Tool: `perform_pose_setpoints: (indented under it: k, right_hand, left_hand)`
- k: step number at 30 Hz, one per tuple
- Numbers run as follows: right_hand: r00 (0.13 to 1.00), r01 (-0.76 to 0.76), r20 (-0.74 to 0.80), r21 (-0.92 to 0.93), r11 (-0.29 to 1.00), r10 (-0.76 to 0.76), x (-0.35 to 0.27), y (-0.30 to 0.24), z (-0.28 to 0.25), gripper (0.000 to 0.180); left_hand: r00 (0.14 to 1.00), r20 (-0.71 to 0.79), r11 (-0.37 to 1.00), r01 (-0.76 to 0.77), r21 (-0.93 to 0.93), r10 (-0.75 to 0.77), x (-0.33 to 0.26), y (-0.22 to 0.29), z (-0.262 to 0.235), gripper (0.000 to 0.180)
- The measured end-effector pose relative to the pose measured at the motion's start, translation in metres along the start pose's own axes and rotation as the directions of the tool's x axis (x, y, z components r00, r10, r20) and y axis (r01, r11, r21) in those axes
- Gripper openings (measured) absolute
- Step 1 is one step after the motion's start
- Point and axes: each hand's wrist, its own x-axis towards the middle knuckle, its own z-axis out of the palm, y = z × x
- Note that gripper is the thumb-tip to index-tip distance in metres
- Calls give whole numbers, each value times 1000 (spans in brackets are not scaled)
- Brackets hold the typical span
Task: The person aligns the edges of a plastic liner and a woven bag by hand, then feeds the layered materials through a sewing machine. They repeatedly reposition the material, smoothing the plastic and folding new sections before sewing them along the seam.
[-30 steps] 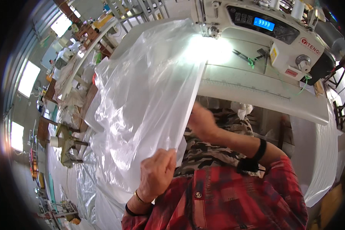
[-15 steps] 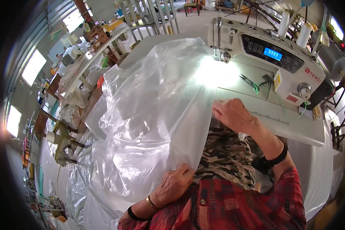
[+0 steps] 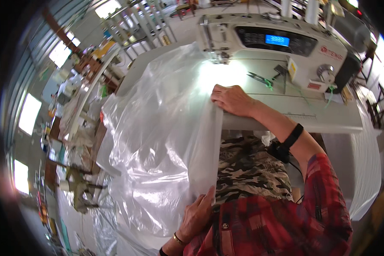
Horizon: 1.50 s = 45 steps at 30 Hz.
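Observation:
A large see-through plastic sheet (image 3: pixel 153 149) lies across the left of the sewing table and hangs down over my lap, its right edge folded into a narrow strip. Just below the lit needle area of the white sewing machine (image 3: pixel 219 40), my right hand (image 3: pixel 234 100) pinches that edge with curled fingers. Lower down, near my lap, my left hand (image 3: pixel 198 212) holds the same edge between thumb and fingers. The sheet's far end reaches to beside the machine's needle, where the lamp glare hides detail.
Small thread snips (image 3: pixel 260 80) with green on them lie on the table right of the needle. A ruler scale (image 3: pixel 301 116) runs near the table's front edge. Thread cones (image 3: pixel 311 13) stand behind the machine. A grey metal rack (image 3: pixel 136 25) is at the back left.
My right hand has moved up and left along the sheet's edge, closer to the needle, and the edge now looks straighter. The whole view has shifted, with the machine further left.

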Motion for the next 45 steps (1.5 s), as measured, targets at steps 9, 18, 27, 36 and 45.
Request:
perform_pose_setpoints:
  k: [9, 18, 27, 36, 45]
  right_hand:
    - [969, -247, -84, -267, 932, 232, 1, -6, 7, 37]
    - [953, -303, -56, -226, 926, 298, -1, -3, 10, 46]
    - [938, -328, 85, -94, 940, 336, -2, -2, 3, 59]
    - [900, -411, 118, -92, 907, 420, 2, -15, -5, 43]
    - [926, -357, 85, -113, 927, 367, 5, -9, -2, 43]
  left_hand:
    - [1000, -1, 999, -23, -42, 23, 27, -17, 8, 37]
    - [989, -63, 991, -136, -3, 135, 94, -31, -3, 31]
    - [961, -120, 966, -238, 100, 249, 176, -33, -8, 24]
    - [976, -113, 964, -157, 215, 185, 253, -46, 6, 15]
    - [983, -149, 989, -92, 115, 109, 273, -40, 1, 22]
